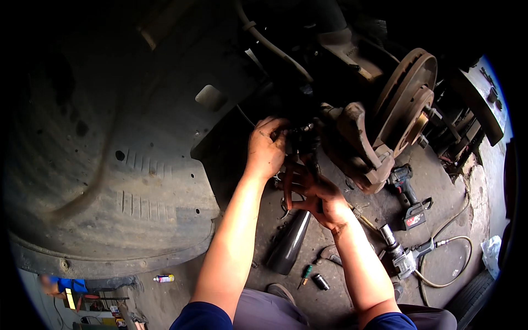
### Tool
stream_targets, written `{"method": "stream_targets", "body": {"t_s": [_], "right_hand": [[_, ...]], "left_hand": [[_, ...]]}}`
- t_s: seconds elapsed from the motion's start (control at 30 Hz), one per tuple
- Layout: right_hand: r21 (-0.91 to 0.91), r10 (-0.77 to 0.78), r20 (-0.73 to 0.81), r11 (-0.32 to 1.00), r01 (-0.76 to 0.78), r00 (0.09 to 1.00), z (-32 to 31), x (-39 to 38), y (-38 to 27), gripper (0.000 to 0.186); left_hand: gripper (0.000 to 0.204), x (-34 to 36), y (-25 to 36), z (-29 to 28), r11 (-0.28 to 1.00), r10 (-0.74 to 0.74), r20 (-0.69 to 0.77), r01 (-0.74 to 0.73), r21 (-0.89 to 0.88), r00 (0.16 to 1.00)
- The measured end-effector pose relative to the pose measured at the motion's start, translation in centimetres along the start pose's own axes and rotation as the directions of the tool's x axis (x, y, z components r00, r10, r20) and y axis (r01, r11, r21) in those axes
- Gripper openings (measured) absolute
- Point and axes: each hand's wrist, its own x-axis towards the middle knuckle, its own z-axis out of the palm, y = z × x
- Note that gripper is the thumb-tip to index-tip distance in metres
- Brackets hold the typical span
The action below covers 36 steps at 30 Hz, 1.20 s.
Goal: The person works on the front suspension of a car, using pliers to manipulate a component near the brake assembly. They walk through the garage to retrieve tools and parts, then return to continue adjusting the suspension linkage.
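Both hands work up inside the wheel arch, at the dark joint [301,142] just left of the brake caliper [357,146]. The left hand [267,148] is curled, its fingers bent and pressed against the joint's upper part, knuckles toward the camera; what exactly lies under the fingertips is lost in shadow. The right hand [316,192] sits just below it, palm turned up, fingers half closed around a thin dark piece that hangs from the joint; whether it grips a tool or a part of the car I cannot tell. The joint itself is black, greasy and hard to read, wedged between the plastic wheel-arch liner [110,165] on the left and the rusty caliper. The brake disc [407,96] stands on edge to the right of the caliper. Below the hands a dark conical boot [289,242] slants toward the concrete floor [440,264]. On that floor lie a cordless impact driver [410,198], a pneumatic impact wrench [401,256] with its hose, a small green-handled screwdriver [305,274] and a spray can [164,278].
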Motion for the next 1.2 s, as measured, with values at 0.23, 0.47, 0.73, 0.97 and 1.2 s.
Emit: {"method": "stream_targets", "body": {"t_s": [0.23,0.47,0.73,0.97,1.2], "right_hand": [[-0.123,0.008,0.042,0.992,-0.003,0.999,0.3,-0.1,-0.6,0.076],[-0.018,-0.070,0.114,0.997,0.072,0.991,-1.1,0.6,0.5,0.077],[0.005,-0.067,0.073,0.998,0.067,0.995,-2.7,1.1,2.2,0.088],[0.016,-0.067,0.004,0.998,0.067,0.998,-2.7,1.0,2.9,0.094],[-0.019,-0.078,-0.022,0.997,0.078,0.997,-0.9,1.2,2.6,0.079]], "left_hand": [[0.020,-0.6,-1.8,0.4,0.956,-0.065,0.032,0.072,-0.283,0.997],[0.024,-1.4,-1.4,1.7,0.964,-0.079,-0.069,0.059,-0.259,0.994],[0.026,-2.1,-1.6,2.7,0.975,-0.068,-0.139,0.035,-0.221,0.988],[0.026,-1.9,-2.0,2.5,0.983,0.043,-0.120,-0.064,-0.171,0.992],[0.026,-1.9,-1.9,2.2,0.982,0.032,-0.117,-0.053,-0.181,0.993]]}}
